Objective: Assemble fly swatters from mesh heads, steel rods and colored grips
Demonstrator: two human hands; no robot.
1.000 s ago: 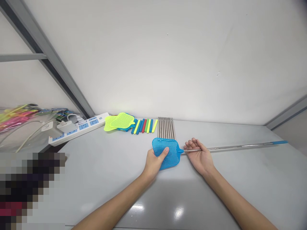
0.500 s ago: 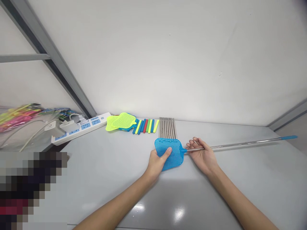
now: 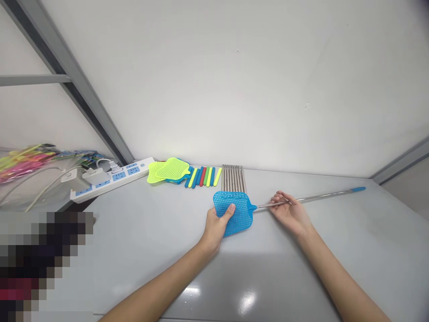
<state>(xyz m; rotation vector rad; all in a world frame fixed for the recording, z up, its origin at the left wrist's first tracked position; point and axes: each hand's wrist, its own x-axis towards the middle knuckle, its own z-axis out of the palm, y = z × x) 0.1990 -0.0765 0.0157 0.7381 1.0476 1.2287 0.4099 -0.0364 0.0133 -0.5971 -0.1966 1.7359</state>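
A blue fly swatter with a metal telescopic shaft lies across my two hands. My left hand (image 3: 215,227) grips the perforated head of the fly swatter (image 3: 241,216), thumb on top and fingers underneath. Farther along, the fingers of my right hand (image 3: 291,215) are curled around the shaft, palm turned up. The shaft runs to the right and ends in a blue grip (image 3: 358,189). Just behind the swatter head is a row of metal rods (image 3: 233,176), their near ends partly covered by it.
Left of the rods lie several coloured grips (image 3: 205,176) and a pile of yellow and blue swatter heads (image 3: 172,170). A white power strip (image 3: 119,175) with plugs stands at the left, beside bagged colourful items (image 3: 25,158). A wall (image 3: 234,89) closes off the table's back.
The swatter's shaft has become shorter, its blue grip end coming in toward the left. My right hand has shifted a little rightward along the shaft; my left hand stays on the head.
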